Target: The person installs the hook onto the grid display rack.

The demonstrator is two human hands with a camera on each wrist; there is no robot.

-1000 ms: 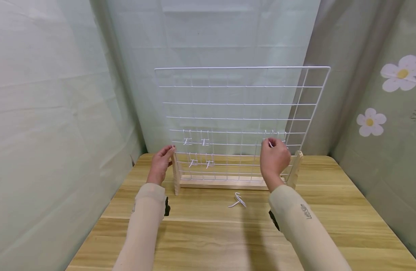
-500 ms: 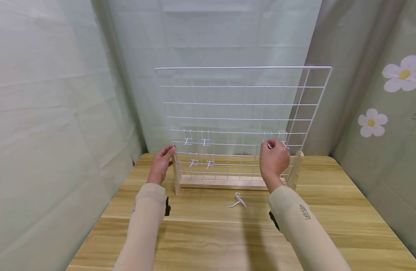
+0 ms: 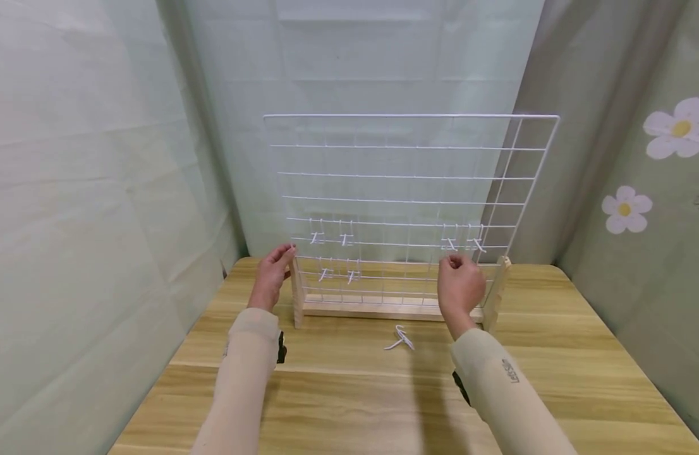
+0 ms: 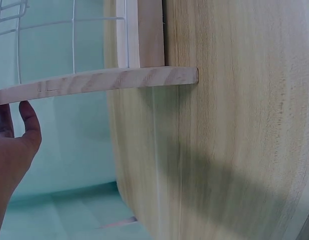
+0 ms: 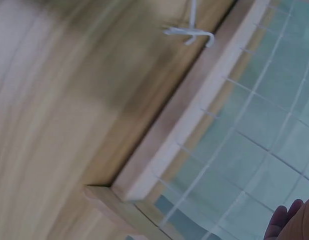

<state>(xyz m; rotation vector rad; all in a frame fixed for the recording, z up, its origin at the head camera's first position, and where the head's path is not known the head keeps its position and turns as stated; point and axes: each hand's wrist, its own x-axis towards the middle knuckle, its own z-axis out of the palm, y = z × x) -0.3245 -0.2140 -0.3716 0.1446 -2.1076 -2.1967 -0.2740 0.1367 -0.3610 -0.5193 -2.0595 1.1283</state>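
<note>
A white wire grid (image 3: 412,115) stands upright in a wooden stand (image 3: 372,309). My left hand (image 3: 271,275) grips the top of the stand's left side post (image 4: 94,82), thumb and fingers at its edge in the left wrist view. Just under two white hooks, one (image 3: 450,242) nearer the middle and another (image 3: 477,244) beside it, is my right hand (image 3: 461,287), fingers loosely bent and nothing seen in them. Both hooks hang on the grid's right part. On the table in front of the stand lies a loose white hook (image 3: 402,339).
Left on the grid hang several more hooks, an upper pair (image 3: 345,239) and a lower pair (image 3: 352,275). The wood-grain table (image 3: 338,392) reaches back to pale green cloth (image 3: 383,57). Flower-printed cloth (image 3: 662,265) borders the right side.
My right hand has let go of the hook at the grid's right and dropped slightly below it, so both right hooks now show. The left hand stays at its post.
</note>
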